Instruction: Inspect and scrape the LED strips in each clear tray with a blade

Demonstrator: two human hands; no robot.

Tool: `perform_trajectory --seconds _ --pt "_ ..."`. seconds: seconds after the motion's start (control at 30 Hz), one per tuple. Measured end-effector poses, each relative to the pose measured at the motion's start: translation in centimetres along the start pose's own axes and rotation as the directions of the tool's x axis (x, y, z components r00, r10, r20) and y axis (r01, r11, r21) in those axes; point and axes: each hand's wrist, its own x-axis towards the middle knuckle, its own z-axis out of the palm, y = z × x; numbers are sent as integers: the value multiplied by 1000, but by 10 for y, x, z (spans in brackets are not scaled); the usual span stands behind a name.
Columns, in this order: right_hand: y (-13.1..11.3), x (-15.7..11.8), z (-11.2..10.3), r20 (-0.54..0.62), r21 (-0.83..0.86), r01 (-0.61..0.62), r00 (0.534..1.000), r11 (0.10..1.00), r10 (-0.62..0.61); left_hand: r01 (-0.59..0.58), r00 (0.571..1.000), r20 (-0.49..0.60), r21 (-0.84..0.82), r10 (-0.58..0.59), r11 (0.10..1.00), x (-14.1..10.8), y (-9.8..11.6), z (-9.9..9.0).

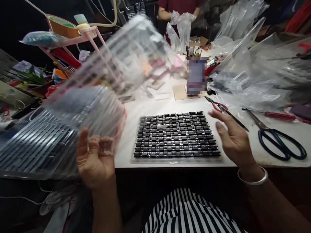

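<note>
My left hand has its fingers closed on the lower edge of a clear plastic bag. The bag is raised at a slant over the left side of the table and is smeared by motion; pinkish lines run along its edges. In front of me, a clear tray lies flat, with rows of small black circuit boards in it. A small white piece rests on top of the boards. Just beyond the tray's right edge, my right hand hovers open with fingers apart, holding nothing.
Scissors, pliers and a red-handled screwdriver lie at right, below heaped plastic bags. Stacked strips in plastic cover the left. A pen holder stands behind the tray. Across the table, a person handles plastic.
</note>
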Motion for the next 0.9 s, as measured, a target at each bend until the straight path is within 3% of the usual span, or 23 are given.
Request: perform_trajectory --seconds 0.07,0.13,0.23,0.33,0.47,0.63,0.77,0.9 --pt "6 7 14 214 -122 123 972 985 -95 -66 997 -37 82 69 994 4 8 3" --pt "13 12 33 397 -220 261 904 940 -158 -95 995 -11 120 97 988 7 12 4" --pt "20 20 59 552 -316 400 815 860 -177 -107 994 34 90 104 990 12 18 0" --pt "23 27 71 652 -357 463 746 811 -138 -79 995 66 153 69 985 16 23 -5" --pt "21 34 72 689 -355 503 710 788 -142 -62 994 101 133 49 989 15 25 -9" --pt "18 50 88 696 -309 466 705 829 -137 -1 956 293 84 -24 996 7 2 -11" --pt "18 59 104 755 -287 469 647 835 -105 15 877 457 278 -146 960 9 -30 -16" --pt "18 58 107 703 -284 491 691 824 -170 -76 840 489 534 -234 842 23 -55 -13"
